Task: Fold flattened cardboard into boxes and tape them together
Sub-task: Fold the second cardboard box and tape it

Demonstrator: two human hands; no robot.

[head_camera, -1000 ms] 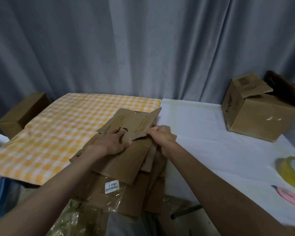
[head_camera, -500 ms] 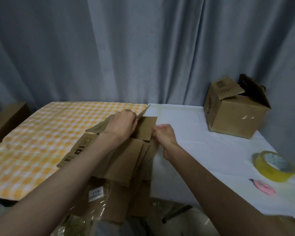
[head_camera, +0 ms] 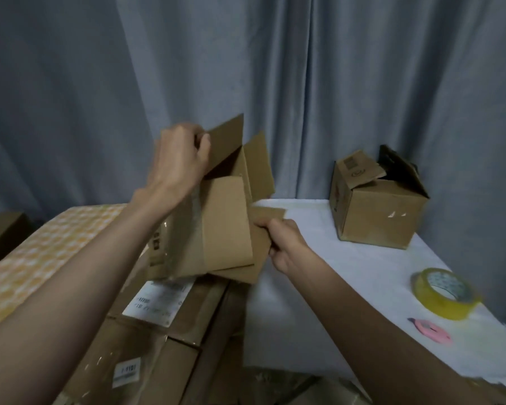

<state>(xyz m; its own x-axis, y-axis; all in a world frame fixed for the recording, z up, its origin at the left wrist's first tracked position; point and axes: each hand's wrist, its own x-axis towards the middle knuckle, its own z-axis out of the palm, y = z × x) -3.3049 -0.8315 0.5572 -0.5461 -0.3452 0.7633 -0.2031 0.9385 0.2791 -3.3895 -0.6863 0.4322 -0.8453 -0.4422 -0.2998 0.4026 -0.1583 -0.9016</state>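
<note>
The left hand (head_camera: pixel 178 159) pinches the raised top flap of a half-opened brown cardboard box (head_camera: pixel 216 223), fingers curled over the flap's edge; the right hand (head_camera: pixel 284 244) grips a lower side flap of the same box, thumb and fingers closed on it; the box is held up, tilted, above a stack of flattened brown cardboard sheets (head_camera: pixel 164 340) with white labels; to the right, on the white tabletop (head_camera: pixel 348 276), lie a roll of yellowish clear tape (head_camera: pixel 444 293) and, near it, a small pink cutter (head_camera: pixel 430 330); farther back stands an assembled brown cardboard carton (head_camera: pixel 377 211) with open flaps; a yellow-checked cloth (head_camera: pixel 41 252) lies left.
</note>
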